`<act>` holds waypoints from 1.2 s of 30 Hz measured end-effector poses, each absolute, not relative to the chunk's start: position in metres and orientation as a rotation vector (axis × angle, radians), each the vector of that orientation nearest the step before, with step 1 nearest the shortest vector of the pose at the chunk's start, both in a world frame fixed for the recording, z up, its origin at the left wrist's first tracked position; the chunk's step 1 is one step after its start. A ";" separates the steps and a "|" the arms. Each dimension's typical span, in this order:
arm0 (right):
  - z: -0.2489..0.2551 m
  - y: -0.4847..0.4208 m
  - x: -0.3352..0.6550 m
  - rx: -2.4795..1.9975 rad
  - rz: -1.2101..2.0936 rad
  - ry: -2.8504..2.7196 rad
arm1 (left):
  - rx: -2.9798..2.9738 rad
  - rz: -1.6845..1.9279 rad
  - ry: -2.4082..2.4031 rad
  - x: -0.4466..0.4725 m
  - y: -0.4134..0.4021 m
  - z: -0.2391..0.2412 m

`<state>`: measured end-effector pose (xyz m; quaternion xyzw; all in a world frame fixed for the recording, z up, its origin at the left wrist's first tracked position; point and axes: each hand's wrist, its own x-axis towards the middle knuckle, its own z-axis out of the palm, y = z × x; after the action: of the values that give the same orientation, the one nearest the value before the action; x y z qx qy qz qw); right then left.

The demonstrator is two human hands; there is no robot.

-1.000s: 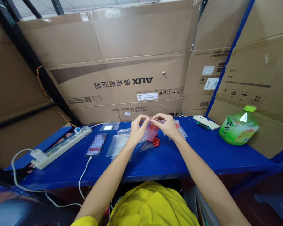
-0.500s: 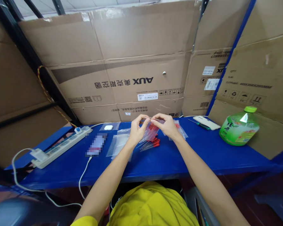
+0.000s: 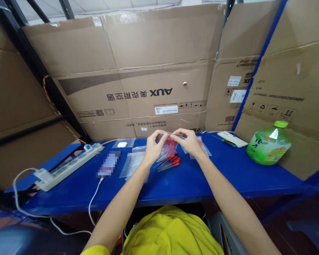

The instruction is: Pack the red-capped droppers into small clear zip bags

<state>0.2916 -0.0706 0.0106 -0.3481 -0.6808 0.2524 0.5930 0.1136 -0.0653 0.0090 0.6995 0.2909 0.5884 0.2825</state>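
Between my two hands hangs a clear plastic bag [image 3: 171,144] with red-ended pieces in it, its upper edge pinched on both sides. My left hand [image 3: 154,145] closes thumb and fingers on the left part of that edge. On the right part, my right hand [image 3: 188,142] pinches in the same way. Below the bag, several screwdrivers with red handles and thin clear or metal shafts [image 3: 170,164] lie in a pile on the blue table [image 3: 228,173]. Flat clear bags [image 3: 133,163] lie left of my left hand. Beyond my right wrist is another bag with red pieces [image 3: 204,148].
On the left stand a white power strip [image 3: 69,168] with cables and a blurred-out phone [image 3: 108,163]. A white earbud case [image 3: 122,144] lies at the back. To the right are a screwdriver [image 3: 228,142], a white flat object [image 3: 235,138] and a green bottle [image 3: 268,143]. Cardboard walls [image 3: 149,46] enclose the table.
The bag's upper edge is spread a little more between my hands, and its top shows more plainly. My hands stay in nearly the same place.
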 end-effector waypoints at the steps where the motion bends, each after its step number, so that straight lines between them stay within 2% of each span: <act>1: 0.011 -0.071 0.291 -0.817 0.578 -1.580 | 1.866 1.581 0.774 0.114 -0.065 0.009; 23: 0.013 -0.068 0.295 -0.840 0.716 -1.426 | 1.701 1.688 0.811 0.111 -0.058 0.006; 36: 0.010 -0.056 0.309 -0.860 0.609 -1.379 | 1.578 1.703 0.914 0.107 -0.048 0.003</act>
<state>0.3086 -0.0557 0.0095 -0.3781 -0.6063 0.2677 0.6463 0.1070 -0.0485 0.0033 0.5998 0.3474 0.6470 0.3177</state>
